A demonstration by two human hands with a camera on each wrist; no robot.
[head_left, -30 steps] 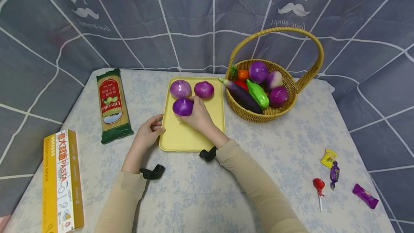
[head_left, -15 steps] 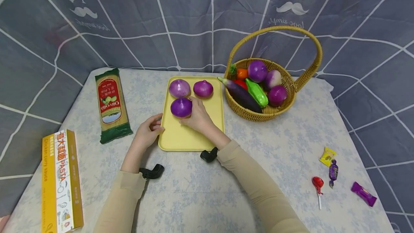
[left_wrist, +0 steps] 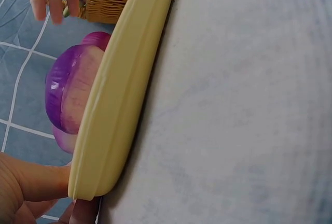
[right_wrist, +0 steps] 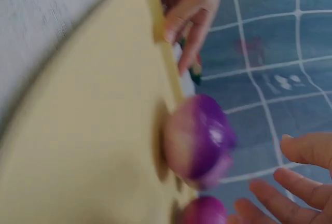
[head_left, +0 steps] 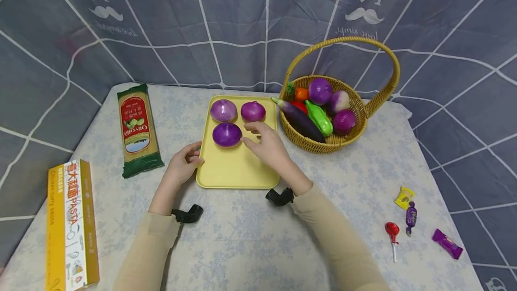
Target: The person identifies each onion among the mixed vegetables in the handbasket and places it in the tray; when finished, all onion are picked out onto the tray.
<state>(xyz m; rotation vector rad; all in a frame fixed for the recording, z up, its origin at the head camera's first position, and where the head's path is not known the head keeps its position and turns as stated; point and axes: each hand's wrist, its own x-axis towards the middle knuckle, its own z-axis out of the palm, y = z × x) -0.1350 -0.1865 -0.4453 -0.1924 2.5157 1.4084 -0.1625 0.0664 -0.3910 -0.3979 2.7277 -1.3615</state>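
On the yellow tray [head_left: 230, 175] lie three round purple vegetables. The front one [head_left: 227, 134], purple above and pale below, looks like an onion or turnip. Behind it are a lighter purple one [head_left: 223, 110] and a red onion [head_left: 253, 111]. My right hand [head_left: 268, 147] hovers over the tray just right of the front vegetable, fingers apart and holding nothing; the right wrist view shows a gap between them. My left hand [head_left: 182, 165] grips the tray's left edge. In the left wrist view its thumb [left_wrist: 44, 182] lies on the rim and a finger is underneath.
A wicker basket [head_left: 313, 147] with a tall handle holds an eggplant, a green pepper and several other vegetables, right of the tray. Leftward lie a pasta packet [head_left: 139, 129] and a pasta box [head_left: 72, 226]. Candies [head_left: 447, 244] and a lollipop [head_left: 392, 229] lie far right.
My right hand has let go of the front purple vegetable and drawn back to the right. That vegetable now rests on the tray. My left hand keeps its place at the tray's edge.
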